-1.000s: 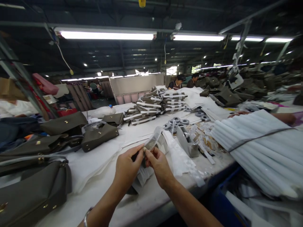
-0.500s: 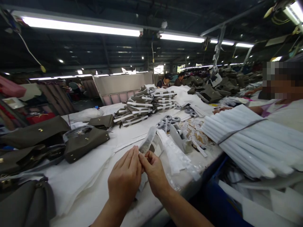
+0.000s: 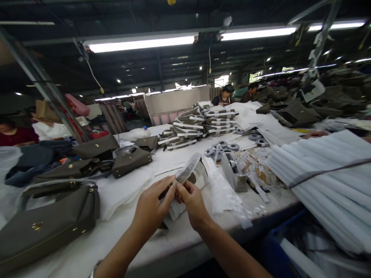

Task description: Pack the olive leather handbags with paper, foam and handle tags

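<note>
Over the table's front part, my left hand (image 3: 152, 204) is closed around the near end of a plastic-wrapped handle (image 3: 189, 166). The handle curves up and away in cloudy clear film. My right hand (image 3: 194, 200) pinches at the same end, its thumb and fingers against the left fingertips. Exactly what lies between the fingertips is hidden. Below and behind the handle shows a dark olive piece with pale wrapping (image 3: 201, 175), partly covered by my hands. White wrapping sheets (image 3: 224, 189) lie just right of it, beside a grey tape dispenser (image 3: 240, 181).
Olive handbags (image 3: 58, 220) stand along the left side. A stack of olive pieces with white-wrapped edges (image 3: 188, 127) sits farther back, near several tape rolls (image 3: 222, 146). White foam tubes (image 3: 324, 170), strapped together, jut over the right edge above a blue bin (image 3: 274, 245). Co-workers sit beyond.
The view has swung left, bringing more handbags into sight and most of the co-worker at right out of it. Both hands stay at the handle's end; my left fingers have opened slightly from the palm.
</note>
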